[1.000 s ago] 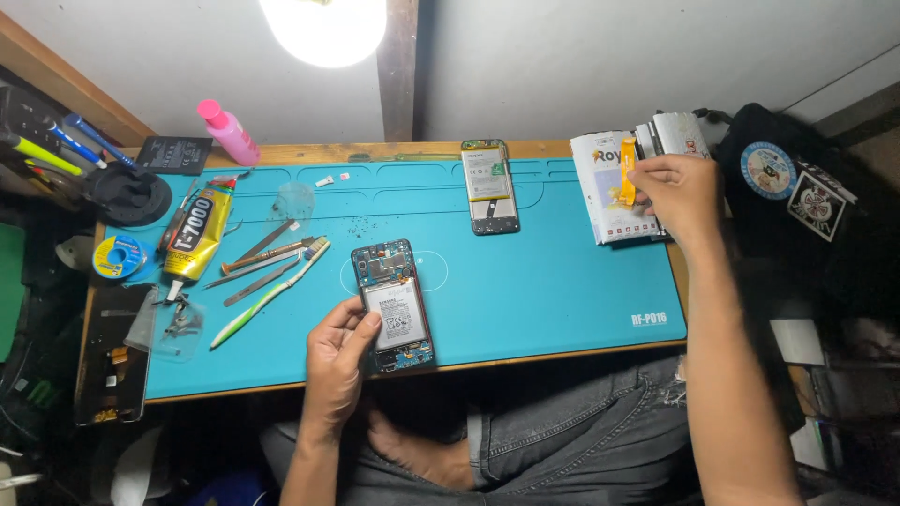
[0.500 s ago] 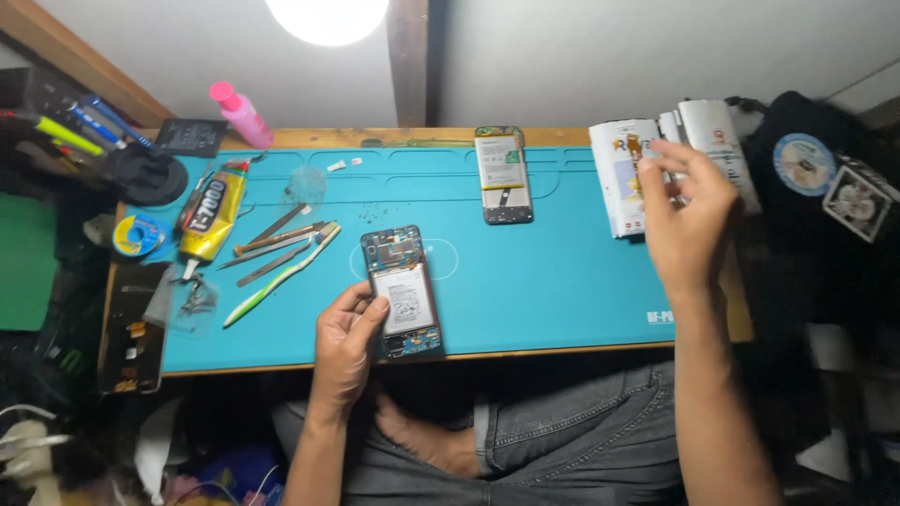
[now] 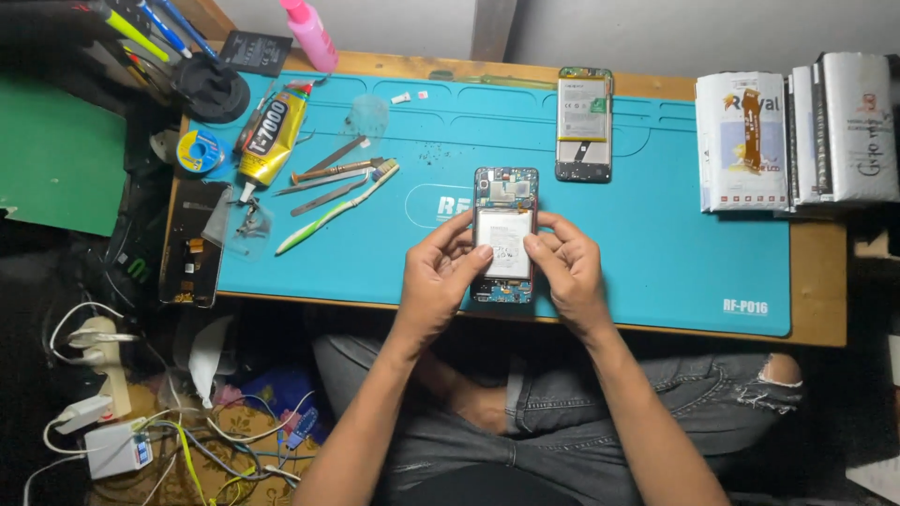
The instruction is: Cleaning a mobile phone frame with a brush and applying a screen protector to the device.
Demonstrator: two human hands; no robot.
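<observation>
An opened phone (image 3: 505, 201) with its back off lies on the blue work mat (image 3: 656, 244), circuit board and white battery showing. My left hand (image 3: 439, 276) grips its left side, the thumb on the battery. My right hand (image 3: 567, 267) holds its right side, the thumb also pressing the battery. A second opened phone (image 3: 583, 122) with a white battery lies further back on the mat.
A yellow glue tube (image 3: 267, 136), metal pry tools (image 3: 328, 173) and a green toothbrush (image 3: 333, 211) lie at the mat's left. White parts packets (image 3: 745, 141) sit at the right. A pink bottle (image 3: 309, 33) stands at the back. A dark phone screen (image 3: 192, 244) lies off the left edge.
My right hand left the white packets at the right and came down onto the opened phone. The view has tilted down and closer to the mat.
</observation>
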